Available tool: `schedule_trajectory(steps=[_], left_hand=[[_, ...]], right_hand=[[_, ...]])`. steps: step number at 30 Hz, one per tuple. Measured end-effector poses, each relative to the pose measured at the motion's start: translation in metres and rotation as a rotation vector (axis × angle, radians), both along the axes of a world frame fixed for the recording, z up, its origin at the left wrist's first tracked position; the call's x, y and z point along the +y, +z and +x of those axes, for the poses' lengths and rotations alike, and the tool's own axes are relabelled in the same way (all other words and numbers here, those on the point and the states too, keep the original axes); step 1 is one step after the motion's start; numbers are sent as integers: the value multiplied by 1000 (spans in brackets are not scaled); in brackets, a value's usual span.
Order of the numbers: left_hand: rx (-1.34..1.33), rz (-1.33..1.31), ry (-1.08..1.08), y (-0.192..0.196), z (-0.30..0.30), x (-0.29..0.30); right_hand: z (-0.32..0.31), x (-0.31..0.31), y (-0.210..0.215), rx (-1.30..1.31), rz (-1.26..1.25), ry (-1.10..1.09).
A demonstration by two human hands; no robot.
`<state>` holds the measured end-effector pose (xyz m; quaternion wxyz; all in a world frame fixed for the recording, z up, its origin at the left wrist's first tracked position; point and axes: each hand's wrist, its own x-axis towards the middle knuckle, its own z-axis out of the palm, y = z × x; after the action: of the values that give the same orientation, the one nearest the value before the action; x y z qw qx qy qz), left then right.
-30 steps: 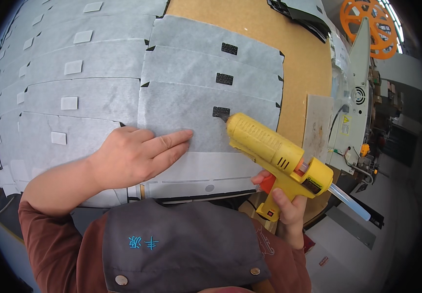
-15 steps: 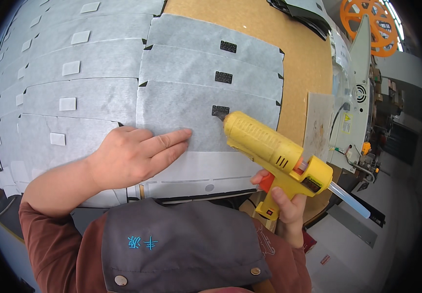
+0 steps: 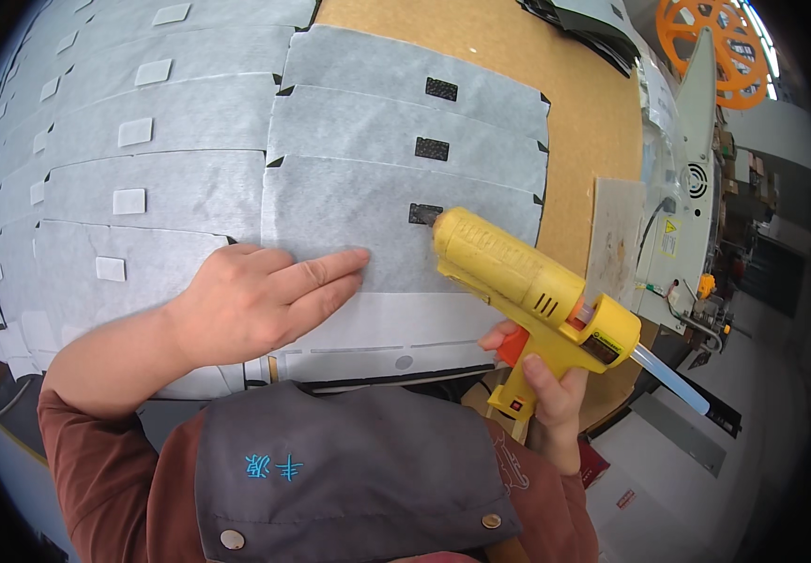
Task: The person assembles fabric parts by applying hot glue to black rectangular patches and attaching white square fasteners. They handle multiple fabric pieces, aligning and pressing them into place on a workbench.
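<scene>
My right hand (image 3: 548, 385) grips the handle of a yellow glue gun (image 3: 527, 281), with a finger on its orange trigger. The gun's nozzle touches a small black square patch (image 3: 421, 213) on the nearest grey fabric sheet (image 3: 349, 211). My left hand (image 3: 255, 305) lies flat on that sheet's lower left part, fingers together and pointing right. Two more overlapping grey sheets lie farther away, each with a black patch (image 3: 432, 148). A clear glue stick (image 3: 670, 375) sticks out of the gun's back end.
Rows of grey sheets with white square patches (image 3: 129, 201) cover the left of the brown table (image 3: 584, 122). A white machine (image 3: 687, 188) and an orange spool (image 3: 720, 47) stand at the right. A grey apron (image 3: 349, 469) fills the bottom.
The glue gun has moved slightly left and away, bringing its nozzle onto the nearest black patch. My left hand has stayed flat on the sheet.
</scene>
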<state>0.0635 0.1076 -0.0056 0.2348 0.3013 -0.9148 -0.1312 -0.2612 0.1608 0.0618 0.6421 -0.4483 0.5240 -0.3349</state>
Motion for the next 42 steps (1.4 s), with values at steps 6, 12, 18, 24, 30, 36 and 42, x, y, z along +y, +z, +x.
schedule_trajectory(steps=[6,12,18,24,30,36,42], left_hand=[[6,-4,1,1,-1,-1],[13,2,6,0,-1,0],[-2,0,4,1,-1,-1],[4,7,11,1,-1,0],[-4,9,9,2,-2,-1],[-24,-1,15,2,-2,0],[3,23,12,2,-1,-1]], right_hand=[[-1,1,-1,-4,1,-19],[-3,0,-3,-15,-3,-19],[3,5,-1,123,-19,-180],[1,5,-1,114,-24,-178],[-3,9,-3,55,-8,-150],[-5,8,-1,-28,26,-99],[0,-4,-2,-15,23,-52]])
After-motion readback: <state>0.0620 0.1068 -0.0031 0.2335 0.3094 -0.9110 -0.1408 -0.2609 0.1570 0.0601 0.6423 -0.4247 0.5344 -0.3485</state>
